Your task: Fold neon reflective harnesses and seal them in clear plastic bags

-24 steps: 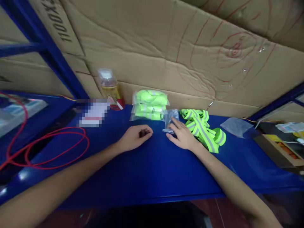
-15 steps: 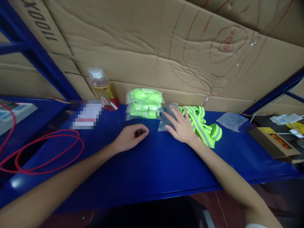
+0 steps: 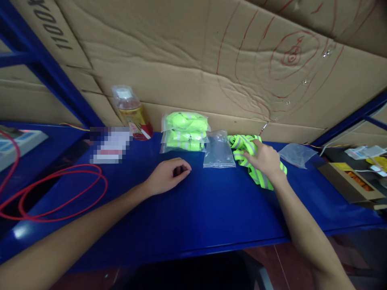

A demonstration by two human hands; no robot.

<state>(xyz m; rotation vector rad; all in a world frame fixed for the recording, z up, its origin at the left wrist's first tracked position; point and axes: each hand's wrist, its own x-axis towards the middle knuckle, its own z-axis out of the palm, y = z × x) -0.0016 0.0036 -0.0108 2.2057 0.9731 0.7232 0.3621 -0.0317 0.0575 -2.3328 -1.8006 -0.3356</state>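
My left hand (image 3: 168, 176) rests on the blue table (image 3: 193, 217) with its fingers curled in loosely, and I cannot make out anything in it. My right hand (image 3: 265, 159) lies on a loose pile of neon-yellow reflective straps (image 3: 245, 150), fingers closed on them. Between the hands lies a clear plastic bag (image 3: 218, 151), flat on the table and untouched. Behind it stands a stack of bagged neon-yellow straps (image 3: 184, 131) against the cardboard wall.
A plastic bottle with yellow liquid (image 3: 131, 110) stands at the back left. A red cable loop (image 3: 54, 189) lies at the left. Another clear bag (image 3: 296, 154) lies right of the straps. An open cardboard box (image 3: 352, 183) sits at the far right. Cardboard sheets (image 3: 211, 64) back the table.
My right hand has left the clear plastic bag and moved right onto the loose straps, closing on them. The bag now lies flat. My left hand has stayed put.
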